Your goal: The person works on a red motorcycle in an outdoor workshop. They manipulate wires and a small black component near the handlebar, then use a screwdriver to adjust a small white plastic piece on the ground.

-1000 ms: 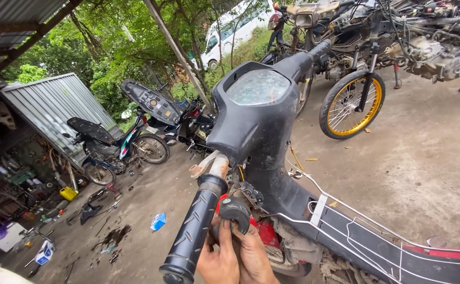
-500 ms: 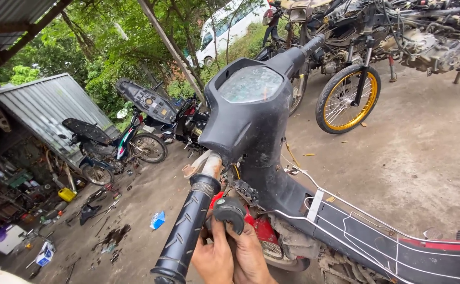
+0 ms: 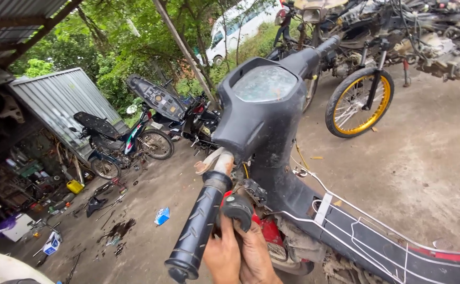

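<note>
Head view, looking down along the left end of a black motorcycle handlebar. Ribbed rubber grip (image 3: 198, 226) runs from near-left up toward the headlight cowl (image 3: 261, 113), which carries a scratched clear instrument lens (image 3: 265, 83). Both hands sit together at the bottom edge, just right of the grip. Left hand (image 3: 222, 257) and right hand (image 3: 256, 257) are closed around a small black switch housing (image 3: 238, 210) on the bar; fingers wrap its underside, thumbs press against its near face. Which hand carries more of the hold I cannot tell, as the palms are cut off by the frame. Housing lies just beside the inner end of the grip, touching the bar. A bare metal lever stub (image 3: 211, 160) sticks out above the grip. Red bodywork (image 3: 269, 231) shows beneath the housing.

Motorcycle frame (image 3: 356, 236) runs off to the near right, black with white line striping. Ground is dirty concrete (image 3: 424, 158). Far right: a wheel with a yellow rim (image 3: 358, 102) on a stripped bike. Far left: two parked motorcycles (image 3: 135, 137) beside a corrugated metal sheet (image 3: 56, 100). A blue scrap (image 3: 162, 215) and scattered tools lie on the floor at near left. White van (image 3: 235, 31) stands behind trees at the far side.
</note>
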